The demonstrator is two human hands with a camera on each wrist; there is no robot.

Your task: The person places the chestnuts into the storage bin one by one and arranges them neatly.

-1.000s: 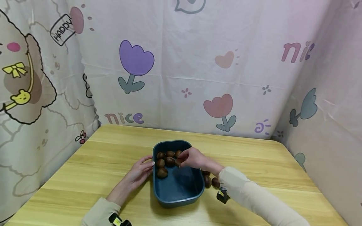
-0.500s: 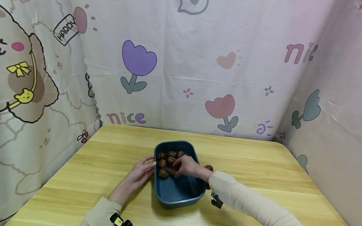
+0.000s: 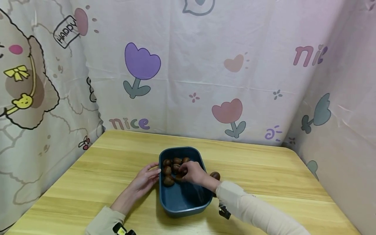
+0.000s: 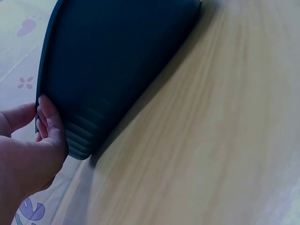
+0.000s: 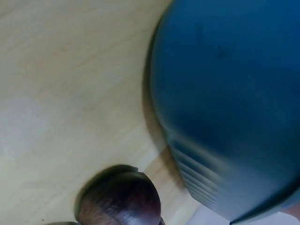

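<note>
A dark blue plastic bin point(image 3: 185, 199) stands on the table, with several brown chestnuts point(image 3: 168, 180) grouped at its far left. At the bin's left side my left hand point(image 3: 144, 182) grips the wall, thumb at the rim. The left wrist view shows the fingers point(image 4: 51, 119) of that hand bent against the bin's dark outer wall point(image 4: 108, 61). Inside the bin, my right hand point(image 3: 194, 173) reaches down over the right rim and pinches a chestnut point(image 3: 178, 178) beside the others. Its fingers partly cover that chestnut.
Outside the bin's right wall, a chestnut point(image 3: 215, 175) lies on the wooden table point(image 3: 258, 169), and others are mostly hidden by the right forearm. The right wrist view shows a chestnut point(image 5: 122, 199) near the bin's outer wall point(image 5: 220, 93). A printed curtain point(image 3: 188, 65) encloses the table's back and sides.
My right hand has moved with a chestnut from the row's right end toward the near left, alongside the other chestnuts. The left hand has stayed at the bin's wall.
</note>
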